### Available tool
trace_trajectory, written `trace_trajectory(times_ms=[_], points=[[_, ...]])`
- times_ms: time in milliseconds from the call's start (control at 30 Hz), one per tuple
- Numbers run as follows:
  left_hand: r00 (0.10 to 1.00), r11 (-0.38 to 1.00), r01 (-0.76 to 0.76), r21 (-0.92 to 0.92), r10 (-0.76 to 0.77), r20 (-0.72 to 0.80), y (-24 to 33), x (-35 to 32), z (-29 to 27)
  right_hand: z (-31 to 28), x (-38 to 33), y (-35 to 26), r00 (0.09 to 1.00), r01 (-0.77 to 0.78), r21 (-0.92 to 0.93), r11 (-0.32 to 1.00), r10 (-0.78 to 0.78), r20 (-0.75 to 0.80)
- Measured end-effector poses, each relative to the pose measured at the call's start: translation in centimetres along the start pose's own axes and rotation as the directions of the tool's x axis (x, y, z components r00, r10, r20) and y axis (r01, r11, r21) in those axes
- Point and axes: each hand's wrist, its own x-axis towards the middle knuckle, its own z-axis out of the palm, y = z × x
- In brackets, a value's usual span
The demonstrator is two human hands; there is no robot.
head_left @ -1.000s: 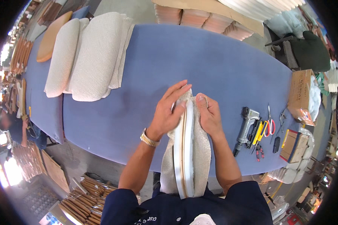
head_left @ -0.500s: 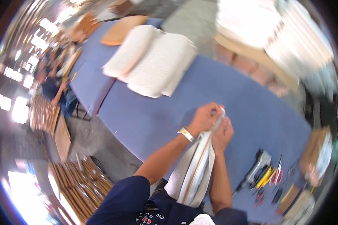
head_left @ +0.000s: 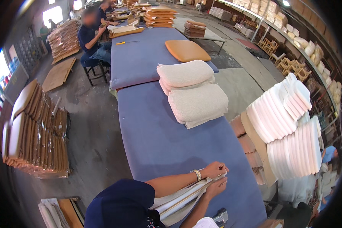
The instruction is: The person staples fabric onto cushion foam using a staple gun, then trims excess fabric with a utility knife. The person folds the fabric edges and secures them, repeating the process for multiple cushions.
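Beige cloth-covered panel (head_left: 178, 202), gripped at its far end over the blue table (head_left: 152, 125).
At five o'clock in view, the left hand (head_left: 213, 170) closes its fingers on the tip from twelve o'clock, the right hand (head_left: 216, 186) clasps it from six; the panel runs back toward eight, long axis eight-to-two, neither hand clearly nearer.

orange pad (head_left: 188, 51) | wrapped brown stack (head_left: 43, 142) | seated co-worker (head_left: 87, 38) | wooden chairs (head_left: 292, 67)

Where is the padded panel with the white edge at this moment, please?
The padded panel is low in the head view, slightly right of centre, with the left hand and the right hand at its far end, over the blue table.
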Motion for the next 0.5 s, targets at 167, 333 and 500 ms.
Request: trace_trajectory(times_ms=[167, 333, 500], points=[[0.995, 0.998, 0.039, -0.053, -0.034, 0.091, -0.1, 0.3, 0.1, -1.0, 0.8, 0.3, 0.989, -0.148, 0.137, 0.979, 0.142, 0.050], [0.999, 0.977, 0.036, -0.209, -0.028, 0.041, -1.5, 0.5, -1.4, 0.2, 1.3, 0.1, 0.983, -0.113, 0.004, 0.994, 0.111, 0.147], [0.984, 0.985, 0.168, -0.032, -0.166, 0.063, 0.4, 1.3, -1.6, -0.6, 2.2, 2.1, 0.960, -0.171, 0.108, 0.979, 0.141, 0.243]])
